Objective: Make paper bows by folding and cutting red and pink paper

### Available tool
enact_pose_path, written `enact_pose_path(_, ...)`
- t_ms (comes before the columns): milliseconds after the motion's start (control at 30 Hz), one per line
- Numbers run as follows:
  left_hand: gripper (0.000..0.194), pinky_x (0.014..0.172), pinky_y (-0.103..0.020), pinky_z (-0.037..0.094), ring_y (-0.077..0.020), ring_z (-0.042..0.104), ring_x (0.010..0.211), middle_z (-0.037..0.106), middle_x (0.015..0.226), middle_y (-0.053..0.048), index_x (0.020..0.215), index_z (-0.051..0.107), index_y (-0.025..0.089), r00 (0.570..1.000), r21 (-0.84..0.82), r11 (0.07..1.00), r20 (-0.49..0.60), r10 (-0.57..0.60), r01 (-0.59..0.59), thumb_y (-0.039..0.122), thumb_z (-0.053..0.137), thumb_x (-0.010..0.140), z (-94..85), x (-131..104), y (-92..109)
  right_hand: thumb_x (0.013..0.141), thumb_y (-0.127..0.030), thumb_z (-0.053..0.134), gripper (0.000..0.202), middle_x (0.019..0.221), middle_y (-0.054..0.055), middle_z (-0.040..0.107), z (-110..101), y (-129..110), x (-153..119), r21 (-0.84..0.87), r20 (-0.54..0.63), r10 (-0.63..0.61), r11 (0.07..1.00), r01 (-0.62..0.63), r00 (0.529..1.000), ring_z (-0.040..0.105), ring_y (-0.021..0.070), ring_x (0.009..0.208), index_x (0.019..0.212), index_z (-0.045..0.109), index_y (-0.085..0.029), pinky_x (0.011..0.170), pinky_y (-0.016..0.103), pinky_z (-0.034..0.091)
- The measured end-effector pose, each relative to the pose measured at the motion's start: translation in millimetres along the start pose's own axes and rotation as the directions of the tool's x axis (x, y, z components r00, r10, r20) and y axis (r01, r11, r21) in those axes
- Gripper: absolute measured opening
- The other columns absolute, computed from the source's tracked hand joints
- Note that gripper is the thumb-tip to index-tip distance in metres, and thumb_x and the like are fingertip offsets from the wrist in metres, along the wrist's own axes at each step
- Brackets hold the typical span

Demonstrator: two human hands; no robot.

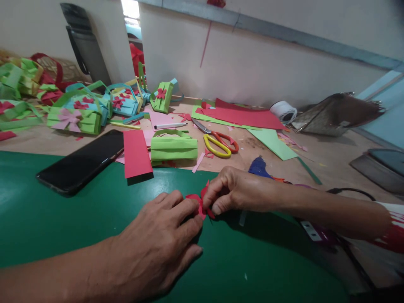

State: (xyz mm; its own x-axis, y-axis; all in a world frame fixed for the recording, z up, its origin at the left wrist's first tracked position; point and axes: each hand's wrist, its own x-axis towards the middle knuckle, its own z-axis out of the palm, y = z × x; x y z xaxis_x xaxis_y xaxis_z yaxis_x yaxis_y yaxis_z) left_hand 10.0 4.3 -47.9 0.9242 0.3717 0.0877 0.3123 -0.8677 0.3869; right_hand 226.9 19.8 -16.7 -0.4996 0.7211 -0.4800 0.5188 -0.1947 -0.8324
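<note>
A pale wall (252, 63) with a grey ledge (268, 31) rises behind the brown tabletop (249, 145).

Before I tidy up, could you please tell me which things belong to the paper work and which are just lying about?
Likely part of the work:
Red paper piece, held by right hand, touched by left hand
Red sheet
Green paper bag
Scissors
Blue tool, partly hidden

Apparently just lying about:
Black phone
Brown handbag
</note>
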Motion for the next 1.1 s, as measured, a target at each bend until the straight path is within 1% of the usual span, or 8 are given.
enact_pose_path(100,0.02,0.076,-0.042,0.038,-0.0242,0.043,0.087,0.055,0.105,-0.006,0.105,0.054,0.021,1.0,-0.002,1.0,-0.005,0.011,-0.011,0.031,0.042,0.092,0.3,0.2,0.0,0.067,-0.008,0.068,0.016,0.064,-0.004,0.065,0.3,0.9,-0.5,-0.016,0.006,-0.027,1.0,0.027,1.0,0.056,0.0096,0.062,0.079,0.076,-0.014,0.057,0.018,0.043)
enact_pose_path(233,0.02,0.074,-0.042,0.038,-0.0244,0.042,0.087,0.054,0.106,-0.007,0.105,0.054,0.021,1.0,0.001,1.0,-0.003,0.001,-0.001,0.031,0.043,0.091,-0.9,0.1,0.4,0.067,-0.013,0.07,0.009,0.061,-0.002,0.066,0.6,3.0,-0.1,-0.06,-0.018,-0.007,0.998,0.006,1.0,0.057,0.0121,0.062,0.073,0.076,-0.015,0.057,0.021,0.045)
enact_pose_path(367,0.021,0.074,-0.042,0.039,-0.0246,0.042,0.088,0.054,0.106,-0.007,0.106,0.054,0.021,1.0,0.009,1.0,-0.009,0.007,-0.007,0.031,0.043,0.091,-0.5,-0.5,0.1,0.066,-0.014,0.07,0.007,0.06,-0.002,0.067,-0.1,5.0,1.2,-0.06,-0.043,0.0,0.998,-0.003,0.999,0.058,0.0121,0.06,0.069,0.075,-0.017,0.061,0.023,0.046)
enact_pose_path(433,0.022,0.075,-0.042,0.039,-0.0248,0.042,0.088,0.054,0.106,-0.007,0.107,0.053,0.02,1.0,0.015,1.0,-0.019,0.016,-0.015,0.031,0.042,0.092,0.5,-1.1,-0.3,0.065,-0.014,0.07,0.006,0.06,-0.003,0.066,0.0,5.0,1.5,-0.064,-0.063,0.012,0.998,-0.016,0.998,0.056,0.0117,0.06,0.068,0.074,-0.018,0.061,0.023,0.045)
enact_pose_path(533,0.022,0.074,-0.043,0.039,-0.0248,0.043,0.087,0.054,0.106,-0.007,0.106,0.054,0.021,1.0,0.016,1.0,-0.015,0.005,-0.005,0.031,0.041,0.092,1.0,-1.3,-0.3,0.063,-0.015,0.07,0.003,0.058,-0.004,0.062,1.4,3.1,0.9,-0.082,-0.088,0.054,0.995,-0.061,0.995,0.053,0.0113,0.059,0.066,0.072,-0.016,0.056,0.022,0.041)
enact_pose_path(700,0.022,0.074,-0.043,0.039,-0.0248,0.043,0.088,0.054,0.106,-0.007,0.106,0.054,0.021,1.0,0.011,1.0,-0.007,-0.002,0.002,0.031,0.043,0.091,-0.7,-0.3,1.2,0.063,-0.016,0.068,0.002,0.055,-0.005,0.057,4.4,-1.9,-1.7,-0.098,-0.098,0.104,0.989,-0.114,0.99,0.047,0.0092,0.053,0.064,0.067,-0.015,0.049,0.02,0.034)
enact_pose_path(867,0.022,0.075,-0.043,0.039,-0.0248,0.043,0.088,0.054,0.108,-0.007,0.108,0.054,0.021,1.0,0.014,1.0,-0.016,-0.002,0.002,0.03,0.045,0.09,0.0,-0.7,0.6,0.064,-0.016,0.066,0.002,0.056,-0.004,0.057,5.2,-3.6,-2.4,-0.114,-0.082,0.098,0.988,-0.107,0.992,0.046,0.0087,0.052,0.064,0.065,-0.015,0.048,0.02,0.034)
enact_pose_path(1100,0.022,0.075,-0.043,0.039,-0.0248,0.042,0.089,0.053,0.109,-0.007,0.108,0.053,0.021,1.0,0.011,1.0,-0.014,0.003,-0.002,0.031,0.042,0.092,0.9,-0.5,0.4,0.069,-0.018,0.061,0.005,0.056,-0.005,0.05,5.6,-6.3,-4.1,-0.136,-0.07,0.065,0.988,-0.074,0.995,0.041,0.0083,0.052,0.065,0.061,-0.015,0.048,0.021,0.031)
